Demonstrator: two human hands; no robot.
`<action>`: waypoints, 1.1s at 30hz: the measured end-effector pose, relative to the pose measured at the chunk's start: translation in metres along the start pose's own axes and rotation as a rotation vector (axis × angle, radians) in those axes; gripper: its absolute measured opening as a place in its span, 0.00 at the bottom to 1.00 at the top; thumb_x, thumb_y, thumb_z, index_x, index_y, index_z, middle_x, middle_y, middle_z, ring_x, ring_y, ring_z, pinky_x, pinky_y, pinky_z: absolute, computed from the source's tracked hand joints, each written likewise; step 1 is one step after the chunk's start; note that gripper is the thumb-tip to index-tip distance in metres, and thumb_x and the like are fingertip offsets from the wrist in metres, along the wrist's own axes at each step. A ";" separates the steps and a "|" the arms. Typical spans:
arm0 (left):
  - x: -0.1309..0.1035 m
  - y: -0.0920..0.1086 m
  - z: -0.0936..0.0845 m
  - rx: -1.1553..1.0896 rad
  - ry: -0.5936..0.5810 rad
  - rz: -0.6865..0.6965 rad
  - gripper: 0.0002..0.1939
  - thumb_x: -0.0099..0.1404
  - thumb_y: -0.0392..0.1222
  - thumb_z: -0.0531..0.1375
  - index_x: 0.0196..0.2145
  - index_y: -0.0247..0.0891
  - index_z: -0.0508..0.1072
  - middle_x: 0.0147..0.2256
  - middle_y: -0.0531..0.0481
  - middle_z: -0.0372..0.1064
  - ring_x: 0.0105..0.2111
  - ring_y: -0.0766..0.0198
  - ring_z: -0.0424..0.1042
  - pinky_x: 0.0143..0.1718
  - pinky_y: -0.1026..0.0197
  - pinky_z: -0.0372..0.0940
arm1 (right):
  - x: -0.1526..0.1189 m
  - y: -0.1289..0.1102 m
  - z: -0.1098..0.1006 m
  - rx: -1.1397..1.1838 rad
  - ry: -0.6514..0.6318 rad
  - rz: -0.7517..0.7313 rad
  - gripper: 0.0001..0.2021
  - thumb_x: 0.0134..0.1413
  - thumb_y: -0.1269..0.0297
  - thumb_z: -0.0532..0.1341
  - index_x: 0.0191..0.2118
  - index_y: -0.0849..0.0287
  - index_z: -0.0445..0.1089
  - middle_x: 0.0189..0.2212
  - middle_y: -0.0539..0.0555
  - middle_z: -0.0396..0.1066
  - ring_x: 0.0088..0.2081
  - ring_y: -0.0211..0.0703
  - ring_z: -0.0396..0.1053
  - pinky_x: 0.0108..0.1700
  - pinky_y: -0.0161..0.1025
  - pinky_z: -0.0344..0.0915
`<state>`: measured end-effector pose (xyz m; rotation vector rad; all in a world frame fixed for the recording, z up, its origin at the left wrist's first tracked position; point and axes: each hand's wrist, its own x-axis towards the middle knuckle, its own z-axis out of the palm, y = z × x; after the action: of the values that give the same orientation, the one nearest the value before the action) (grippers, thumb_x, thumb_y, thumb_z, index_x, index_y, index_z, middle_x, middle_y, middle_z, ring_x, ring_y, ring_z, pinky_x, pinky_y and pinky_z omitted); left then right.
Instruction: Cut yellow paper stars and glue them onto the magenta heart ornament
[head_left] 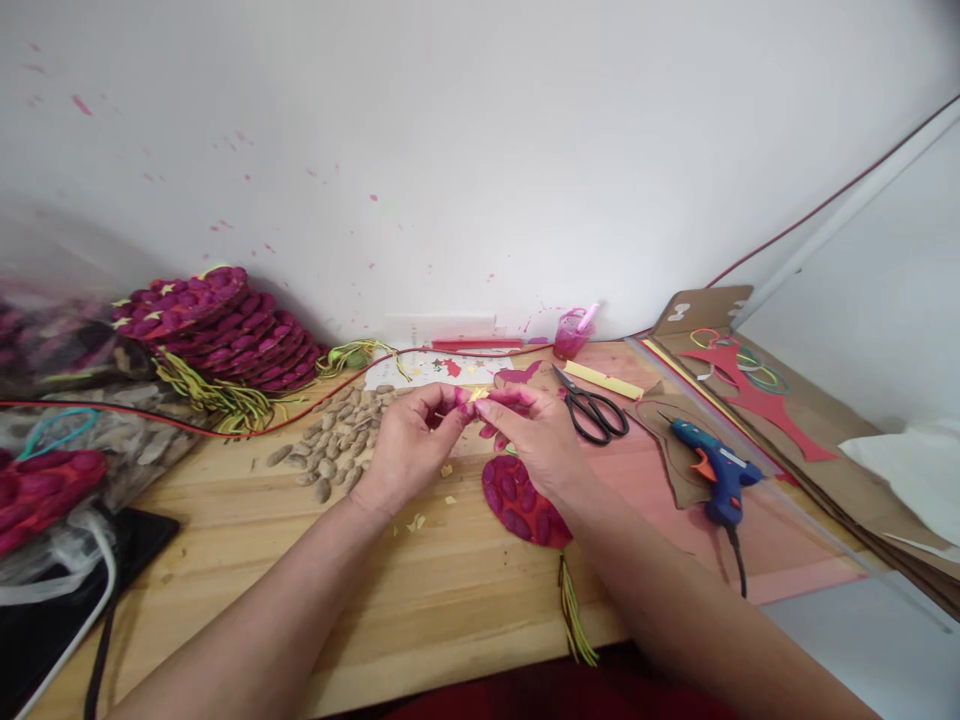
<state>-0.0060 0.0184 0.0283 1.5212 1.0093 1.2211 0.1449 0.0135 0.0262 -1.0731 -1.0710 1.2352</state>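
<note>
Both hands meet over the middle of the wooden table. My left hand (416,435) and my right hand (532,430) pinch a small yellow piece (478,396) between their fingertips, which are stained pink. Just below my right hand lies a round red disc (517,500) covered with magenta oval lumps, partly hidden by my right wrist; a yellow-green tassel (576,610) hangs from it toward the table's front edge. Little yellow scraps (416,522) are scattered on the wood between my forearms.
Unshelled peanuts (330,450) lie left of my hands. Black scissors (596,410), a yellow strip (604,380) and a blue glue gun (716,465) are on the right. A pink cup (574,335) stands by the wall. Magenta discs (225,330) are stacked at the left.
</note>
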 end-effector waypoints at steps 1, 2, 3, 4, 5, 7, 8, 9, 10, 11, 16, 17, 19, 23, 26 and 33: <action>0.000 0.000 0.000 0.009 0.000 0.002 0.08 0.62 0.44 0.63 0.34 0.35 0.75 0.31 0.50 0.73 0.31 0.64 0.69 0.35 0.63 0.64 | 0.000 0.001 0.000 0.000 -0.003 -0.008 0.11 0.44 0.59 0.71 0.32 0.58 0.75 0.27 0.51 0.77 0.24 0.37 0.71 0.22 0.32 0.62; 0.000 0.001 0.000 0.014 -0.001 0.002 0.08 0.62 0.44 0.63 0.34 0.35 0.75 0.31 0.50 0.73 0.31 0.64 0.69 0.35 0.63 0.64 | 0.000 0.002 0.000 0.000 -0.007 -0.019 0.11 0.44 0.59 0.71 0.33 0.58 0.76 0.27 0.51 0.77 0.24 0.37 0.71 0.22 0.32 0.62; -0.001 0.001 0.000 0.016 0.002 0.002 0.09 0.62 0.44 0.62 0.34 0.36 0.75 0.31 0.50 0.73 0.31 0.64 0.69 0.35 0.63 0.64 | 0.001 0.002 -0.001 0.001 -0.011 -0.029 0.10 0.44 0.59 0.71 0.33 0.57 0.76 0.28 0.52 0.77 0.25 0.37 0.72 0.22 0.32 0.62; -0.001 0.001 0.000 0.017 0.005 0.002 0.09 0.62 0.44 0.62 0.34 0.36 0.75 0.31 0.50 0.73 0.31 0.64 0.70 0.35 0.63 0.64 | 0.001 0.003 -0.001 0.003 -0.012 -0.040 0.10 0.45 0.59 0.71 0.33 0.57 0.76 0.28 0.52 0.78 0.25 0.37 0.72 0.22 0.32 0.63; -0.001 0.001 0.000 0.015 0.008 0.001 0.09 0.62 0.45 0.62 0.34 0.36 0.75 0.31 0.50 0.73 0.31 0.64 0.70 0.35 0.63 0.64 | 0.001 0.004 -0.001 0.001 -0.009 -0.051 0.10 0.45 0.59 0.71 0.33 0.57 0.76 0.28 0.52 0.78 0.25 0.37 0.72 0.23 0.32 0.63; -0.001 0.000 0.001 0.007 0.013 0.005 0.09 0.62 0.44 0.63 0.35 0.36 0.76 0.31 0.49 0.74 0.32 0.64 0.70 0.35 0.63 0.64 | 0.000 0.004 -0.001 -0.010 0.004 -0.077 0.09 0.45 0.59 0.71 0.33 0.57 0.77 0.28 0.51 0.78 0.25 0.37 0.72 0.23 0.32 0.64; -0.001 0.000 0.001 0.002 0.015 0.010 0.09 0.62 0.44 0.63 0.35 0.36 0.76 0.32 0.49 0.74 0.32 0.63 0.70 0.36 0.63 0.65 | 0.000 0.004 -0.001 -0.014 0.008 -0.087 0.09 0.46 0.59 0.71 0.32 0.56 0.77 0.28 0.51 0.77 0.25 0.37 0.72 0.23 0.32 0.64; -0.001 -0.001 0.001 -0.004 0.014 0.015 0.08 0.62 0.44 0.63 0.35 0.36 0.76 0.32 0.49 0.74 0.33 0.63 0.70 0.37 0.63 0.65 | 0.000 0.004 0.000 -0.014 0.009 -0.090 0.08 0.46 0.59 0.71 0.32 0.56 0.76 0.28 0.51 0.77 0.25 0.37 0.72 0.23 0.32 0.64; -0.001 -0.001 0.000 -0.010 0.013 0.020 0.08 0.62 0.44 0.62 0.35 0.36 0.76 0.32 0.49 0.74 0.33 0.63 0.70 0.37 0.63 0.65 | 0.000 0.004 0.000 -0.006 0.010 -0.085 0.08 0.46 0.60 0.71 0.31 0.56 0.76 0.27 0.50 0.77 0.25 0.37 0.71 0.23 0.32 0.64; -0.001 -0.002 0.000 -0.014 0.012 0.023 0.08 0.63 0.44 0.62 0.34 0.36 0.76 0.32 0.49 0.74 0.33 0.63 0.70 0.37 0.63 0.64 | 0.000 0.004 0.001 0.010 0.012 -0.075 0.07 0.46 0.60 0.71 0.31 0.56 0.76 0.27 0.50 0.77 0.25 0.36 0.71 0.23 0.32 0.63; 0.000 -0.003 0.000 -0.031 -0.012 -0.001 0.08 0.63 0.43 0.62 0.33 0.36 0.76 0.30 0.50 0.73 0.31 0.64 0.68 0.35 0.64 0.63 | 0.001 0.006 0.003 0.115 0.026 -0.021 0.08 0.42 0.62 0.71 0.29 0.57 0.74 0.25 0.49 0.75 0.24 0.36 0.70 0.22 0.32 0.61; 0.000 -0.004 0.000 -0.042 -0.018 -0.013 0.08 0.63 0.43 0.62 0.33 0.35 0.76 0.30 0.50 0.74 0.31 0.64 0.68 0.35 0.64 0.63 | 0.001 0.007 0.003 0.119 0.031 -0.017 0.09 0.42 0.62 0.71 0.30 0.57 0.74 0.25 0.49 0.75 0.24 0.36 0.70 0.22 0.32 0.61; 0.000 -0.004 0.001 -0.073 -0.016 -0.042 0.08 0.62 0.43 0.63 0.33 0.35 0.76 0.31 0.49 0.74 0.32 0.64 0.68 0.36 0.63 0.63 | 0.002 0.010 0.003 0.100 0.044 -0.027 0.09 0.43 0.61 0.71 0.30 0.57 0.74 0.25 0.49 0.75 0.24 0.36 0.70 0.22 0.32 0.61; 0.000 -0.004 0.003 -0.126 -0.010 -0.107 0.09 0.61 0.44 0.65 0.33 0.36 0.77 0.31 0.50 0.75 0.31 0.66 0.69 0.33 0.65 0.62 | 0.004 0.015 0.003 -0.019 0.080 -0.124 0.08 0.46 0.59 0.70 0.31 0.57 0.74 0.26 0.50 0.75 0.24 0.37 0.71 0.21 0.33 0.62; 0.000 -0.003 0.003 -0.170 -0.014 -0.158 0.10 0.58 0.46 0.67 0.34 0.37 0.79 0.31 0.50 0.75 0.29 0.66 0.68 0.30 0.65 0.60 | 0.004 0.016 0.005 -0.102 0.115 -0.226 0.07 0.48 0.60 0.69 0.31 0.56 0.75 0.27 0.50 0.75 0.25 0.39 0.71 0.23 0.35 0.65; 0.001 -0.002 0.005 -0.357 0.031 -0.311 0.14 0.50 0.46 0.71 0.34 0.37 0.80 0.30 0.49 0.76 0.29 0.67 0.69 0.28 0.66 0.60 | 0.005 0.019 0.005 -0.208 0.191 -0.328 0.07 0.49 0.59 0.68 0.32 0.56 0.75 0.29 0.51 0.76 0.28 0.42 0.73 0.26 0.38 0.68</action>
<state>-0.0015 0.0196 0.0258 1.0305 0.9474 1.1320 0.1371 0.0193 0.0082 -1.0952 -1.1893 0.7577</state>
